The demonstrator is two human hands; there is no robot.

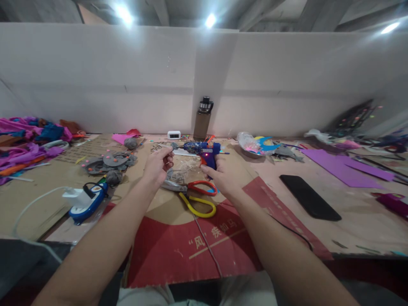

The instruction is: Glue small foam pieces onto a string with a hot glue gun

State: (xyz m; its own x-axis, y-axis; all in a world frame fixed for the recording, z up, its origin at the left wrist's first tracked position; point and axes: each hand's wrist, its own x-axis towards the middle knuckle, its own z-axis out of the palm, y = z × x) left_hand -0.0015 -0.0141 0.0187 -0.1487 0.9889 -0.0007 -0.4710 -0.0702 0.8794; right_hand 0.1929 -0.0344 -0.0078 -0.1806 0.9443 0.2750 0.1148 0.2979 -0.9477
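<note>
My right hand is wrapped round the handle of a blue glue gun, its nozzle pointing left. A small red light glows on the gun's body. Left of the nozzle, my left hand has its fingers pinched together; a small grey bit shows at the fingertips, too small to name. Below and between the hands lie scissors with one red and one yellow handle. Their blades point left, by a tangle of pale scraps on the cardboard.
A blue-and-white power strip with a charger sits at left, near grey felt pieces. A bottle and small white clock stand at the back. To the right are a metal bowl, black phone and purple sheets.
</note>
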